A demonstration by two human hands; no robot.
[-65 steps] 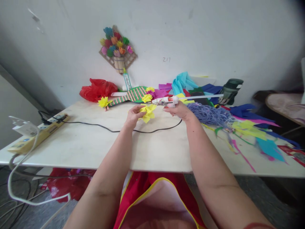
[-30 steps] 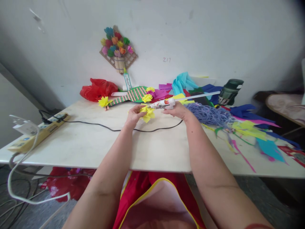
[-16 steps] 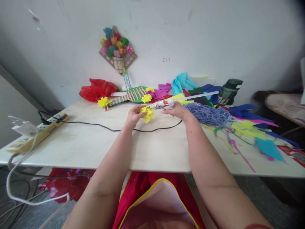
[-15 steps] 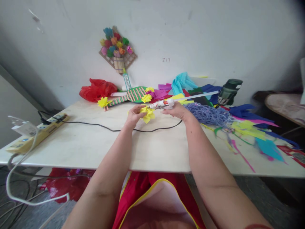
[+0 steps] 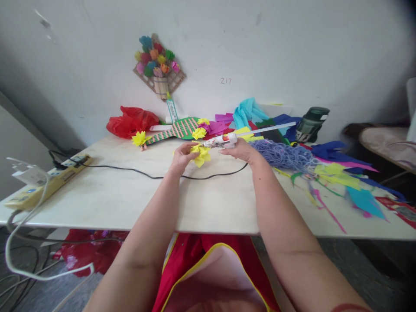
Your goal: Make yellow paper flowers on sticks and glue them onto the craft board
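Over the middle of the table, my left hand is closed on a yellow paper flower, its petals spread to the right of my fingers. My right hand grips a white hot glue gun, with a long glue stick sticking out of its back end. The gun's nozzle points left and lies right at the flower; whether it touches the paper I cannot tell. Just behind lies a green fan-shaped piece with pinkish strips and yellow and magenta paper flowers on it.
A black cord crosses the table from the yellow power strip at left. Purple shredded paper, coloured paper scraps and a dark green bottle lie at right. A red plastic bag sits at the back left.
The view has shifted very slightly. Both hands keep nearly the same place, with the glue gun still at the yellow flower.
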